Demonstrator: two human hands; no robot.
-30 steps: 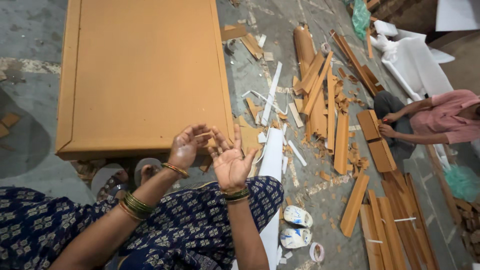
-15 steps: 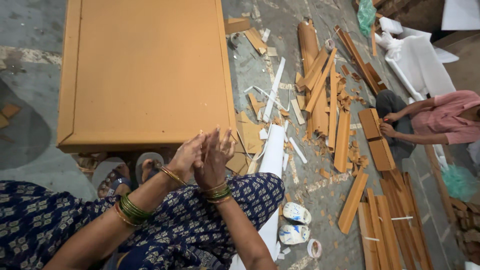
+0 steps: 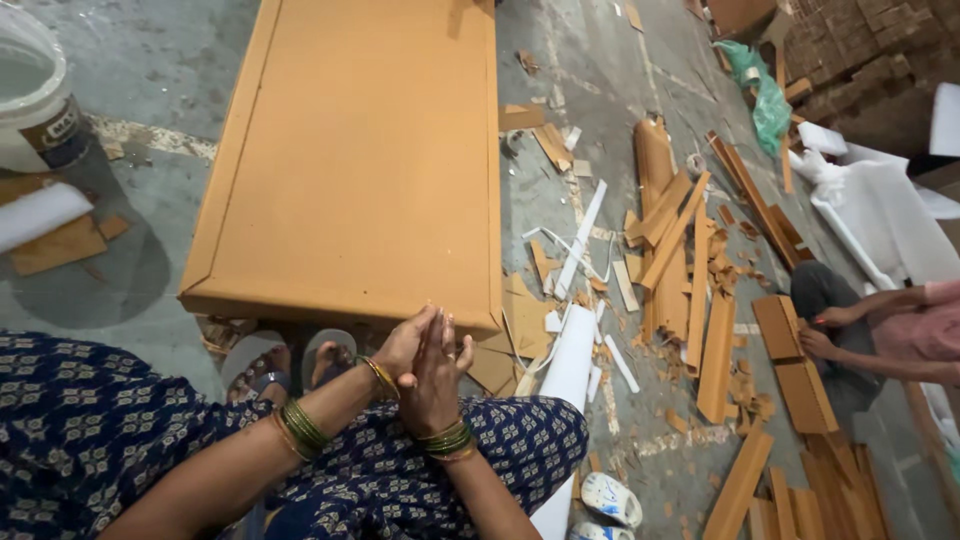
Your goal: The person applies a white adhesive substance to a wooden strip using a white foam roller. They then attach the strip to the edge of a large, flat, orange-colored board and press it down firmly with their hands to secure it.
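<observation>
Hands pressed together at the near edge of a flat cardboard panel (image 3: 350,170).

Left hand (image 3: 402,345) and right hand (image 3: 437,375) meet palm to palm, fingers extended, forearms converging above the lap; whether the grip pinches anything cannot be told. Right of them, cardboard strips (image 3: 690,270) litter the floor (image 3: 130,70).

Soft, even light is falling from above, keeping the floor (image 3: 600,80) bright without glare. A round shadow is lying at the left edge beneath the bucket (image 3: 35,95). Wide-angle bending is curving the edges, and detail is staying fairly sharp throughout.
</observation>
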